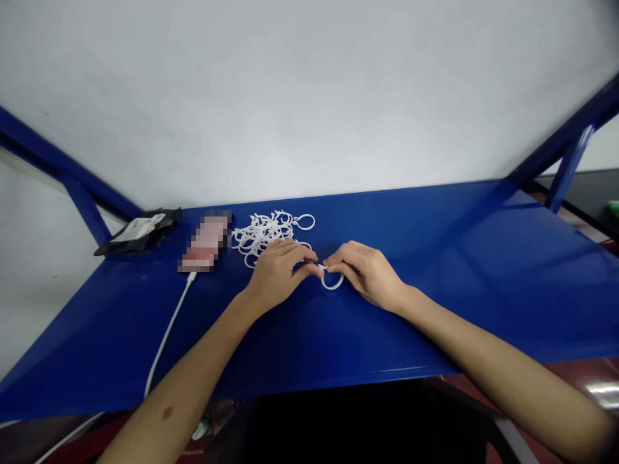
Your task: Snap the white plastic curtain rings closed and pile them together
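Between my two hands, just above the blue table [367, 219], is a white plastic ring [331, 287] with a small clasp at its top. My left hand [278, 274] pinches the ring's upper left side between thumb and fingers. From the other side, my right hand [370, 274] grips its upper right part in a pinch. The fingertips hide most of the clasp, so I cannot tell whether it is fastened. Behind my left hand lies a heap of similar white rings [264, 227], with one ring [305, 222] at its right edge.
Left of the heap lies a phone-like device [206, 241], blurred out, with a white cable [167, 335] running off the front edge. A black plastic packet [140, 231] with a white label sits at the far left. Blue metal braces [87, 200] rise at both ends.
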### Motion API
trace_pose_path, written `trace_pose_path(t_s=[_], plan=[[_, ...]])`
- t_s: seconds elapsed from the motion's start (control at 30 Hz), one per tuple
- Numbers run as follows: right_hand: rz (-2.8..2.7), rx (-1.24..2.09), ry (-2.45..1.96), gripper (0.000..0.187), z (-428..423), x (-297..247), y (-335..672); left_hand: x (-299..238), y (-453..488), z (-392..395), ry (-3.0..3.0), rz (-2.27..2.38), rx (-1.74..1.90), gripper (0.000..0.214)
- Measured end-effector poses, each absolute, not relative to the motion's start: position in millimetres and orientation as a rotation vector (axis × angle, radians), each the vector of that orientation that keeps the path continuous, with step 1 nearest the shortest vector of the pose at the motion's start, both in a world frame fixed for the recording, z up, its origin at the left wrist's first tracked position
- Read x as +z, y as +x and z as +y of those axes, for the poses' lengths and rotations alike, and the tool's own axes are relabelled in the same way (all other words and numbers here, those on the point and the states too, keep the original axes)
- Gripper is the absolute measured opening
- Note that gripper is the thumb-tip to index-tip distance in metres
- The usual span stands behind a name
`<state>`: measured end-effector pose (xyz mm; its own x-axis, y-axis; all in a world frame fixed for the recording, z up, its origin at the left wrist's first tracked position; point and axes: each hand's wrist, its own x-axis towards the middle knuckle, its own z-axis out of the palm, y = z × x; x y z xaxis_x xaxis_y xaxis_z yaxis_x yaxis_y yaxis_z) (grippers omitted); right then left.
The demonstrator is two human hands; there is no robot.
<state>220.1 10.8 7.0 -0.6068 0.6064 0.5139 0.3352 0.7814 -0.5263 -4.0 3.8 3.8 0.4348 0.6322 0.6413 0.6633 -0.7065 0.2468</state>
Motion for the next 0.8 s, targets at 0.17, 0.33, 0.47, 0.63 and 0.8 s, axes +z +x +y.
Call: trace_pose_path(t_s=[0.17, 0.33, 0.47, 0.63, 0.8], plan=[[-2.321, 0.454, -0.651, 0.024, 9.3, 9.4, 221.1, -0.5, -4.3, 3.4, -2.573, -1.125, -1.093, 0.023], [-2.409, 0.353, -0.563, 0.030, 8.9, 10.7, 221.9, -4.2, -0.6, 1.5, -2.579, -1.160, -1.065, 0.026], [-2.453, 0.297, -0.611, 0.031, 11.4, 8.5, 220.2, -4.7, -2.6, 4.3, -2.592, -1.205, -1.032, 0.025], [-2.452, 0.178, -0.961, 0.025, 23.1, 6.9, 224.5, -0.3, -17.4, 13.8, -2.582, -1.335, -0.837, 0.034], [-2.409, 0.012, -1.374, 0.028, 44.6, 5.3, 249.8, -0.8, -30.2, 18.1, -2.548, -1.434, -0.631, 0.031]])
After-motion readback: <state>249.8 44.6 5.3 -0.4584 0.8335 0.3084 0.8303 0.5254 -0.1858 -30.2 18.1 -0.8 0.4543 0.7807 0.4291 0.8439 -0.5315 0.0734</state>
